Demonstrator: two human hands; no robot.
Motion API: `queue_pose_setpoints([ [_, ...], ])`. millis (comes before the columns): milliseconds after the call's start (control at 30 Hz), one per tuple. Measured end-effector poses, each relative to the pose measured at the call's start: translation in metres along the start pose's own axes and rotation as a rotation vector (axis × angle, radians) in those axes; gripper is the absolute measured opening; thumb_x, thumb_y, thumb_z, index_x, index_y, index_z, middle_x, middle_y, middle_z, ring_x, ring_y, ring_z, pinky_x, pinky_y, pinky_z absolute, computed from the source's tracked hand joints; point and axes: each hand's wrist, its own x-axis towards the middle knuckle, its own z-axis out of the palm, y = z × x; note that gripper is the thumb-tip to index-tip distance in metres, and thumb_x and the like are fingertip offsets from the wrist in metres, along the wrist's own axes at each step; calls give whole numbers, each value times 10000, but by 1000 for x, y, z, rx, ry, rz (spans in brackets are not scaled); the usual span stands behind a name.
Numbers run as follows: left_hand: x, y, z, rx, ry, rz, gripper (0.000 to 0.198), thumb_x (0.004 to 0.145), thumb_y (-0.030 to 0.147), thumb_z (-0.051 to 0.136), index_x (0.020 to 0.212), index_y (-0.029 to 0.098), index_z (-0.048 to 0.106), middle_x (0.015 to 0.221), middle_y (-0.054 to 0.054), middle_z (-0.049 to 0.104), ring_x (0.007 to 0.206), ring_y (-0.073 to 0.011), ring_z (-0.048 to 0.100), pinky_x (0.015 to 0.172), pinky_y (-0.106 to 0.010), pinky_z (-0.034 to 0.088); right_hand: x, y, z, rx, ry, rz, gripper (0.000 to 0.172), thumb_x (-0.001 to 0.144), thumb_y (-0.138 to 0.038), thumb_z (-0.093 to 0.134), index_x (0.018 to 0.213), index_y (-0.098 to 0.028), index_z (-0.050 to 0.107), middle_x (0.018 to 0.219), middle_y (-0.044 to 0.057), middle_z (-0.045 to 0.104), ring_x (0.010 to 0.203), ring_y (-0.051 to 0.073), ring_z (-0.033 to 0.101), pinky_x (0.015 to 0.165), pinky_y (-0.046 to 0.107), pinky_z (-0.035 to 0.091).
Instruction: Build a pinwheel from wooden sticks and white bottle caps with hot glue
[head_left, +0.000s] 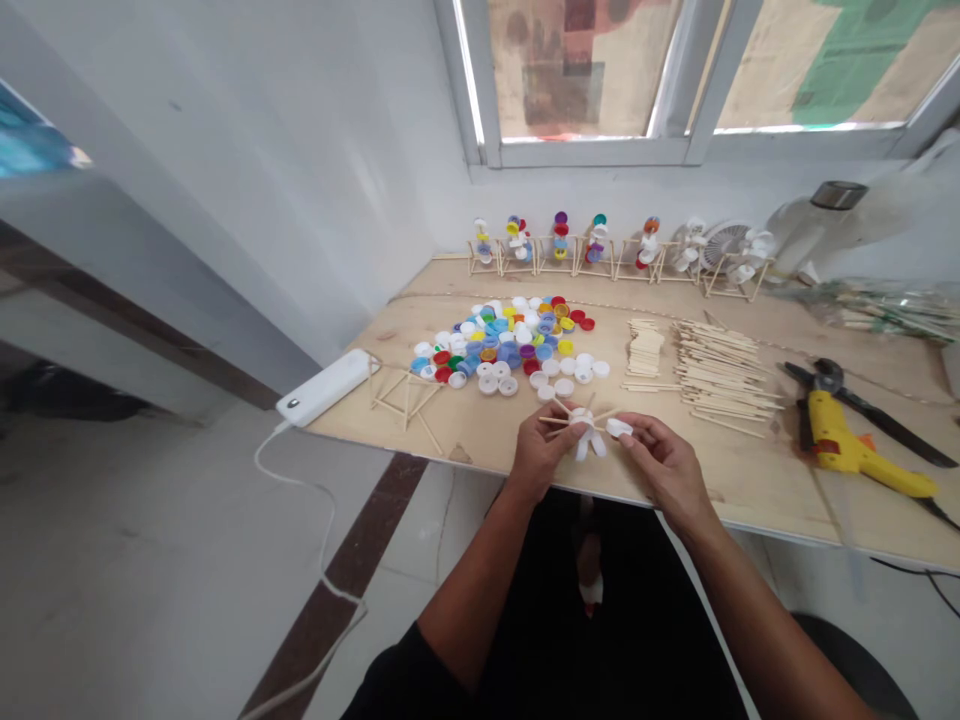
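The small spoked wheel (581,415), a white hub with sticks and white caps, is held above the counter's near edge, pinched between the thumb and fingers of the left hand (538,455); the right hand (673,478) grips a white cap (619,428) just beside it. Beyond spreads a heap of colourful bottle caps (499,340) on the pale wooden counter (480,432), with stacked sticks (724,375) and a yellow glue gun (840,440) rightward. A white power strip (326,388) lies at the left corner. Cap-decorated stick frames (559,255) line the back, beneath a grey-framed window (592,150) in the white wall (352,130). Below left, a dark band (330,590) crosses the pale floor (180,560).
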Motion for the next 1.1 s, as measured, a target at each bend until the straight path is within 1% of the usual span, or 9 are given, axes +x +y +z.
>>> queue_pose_setpoints([
  [167, 0, 2, 0, 17, 5, -11, 333, 639, 364, 775, 877, 160, 662, 734, 10, 658, 662, -119, 594, 638, -218, 456, 0, 0, 1, 16, 3, 5, 321, 711, -420, 717, 962, -227, 660, 937, 29, 711, 894, 180, 635, 857, 314, 466],
  [333, 0, 1, 0, 23, 15, -13, 339, 630, 360, 781, 877, 158, 665, 736, 9, 662, 663, -122, 595, 642, -224, 454, 0, 1, 0, 8, -6, 0, 321, 728, -410, 706, 981, -221, 652, 953, 36, 710, 904, 183, 632, 851, 314, 466],
  [467, 0, -1, -1, 5, 1, -2, 328, 645, 347, 777, 888, 160, 663, 744, 9, 661, 666, -115, 593, 647, -218, 454, 0, 1, 0, -3, 0, -5, 330, 730, -415, 703, 990, -218, 651, 959, 40, 710, 905, 186, 632, 840, 312, 468],
  [800, 0, -2, -1, 16, 1, 1, 322, 641, 349, 780, 866, 155, 655, 742, 3, 655, 676, -127, 603, 656, -233, 466, 0, 2, -1, -20, -9, -6, 332, 738, -417, 696, 996, -213, 652, 966, 47, 709, 922, 194, 635, 876, 334, 465],
  [1100, 0, -3, -1, 10, -12, -1, 323, 644, 353, 777, 876, 163, 655, 752, 5, 653, 680, -121, 599, 658, -228, 467, 0, 1, -1, -23, -11, -1, 331, 736, -425, 695, 991, -218, 656, 958, 43, 716, 917, 194, 644, 862, 325, 473],
])
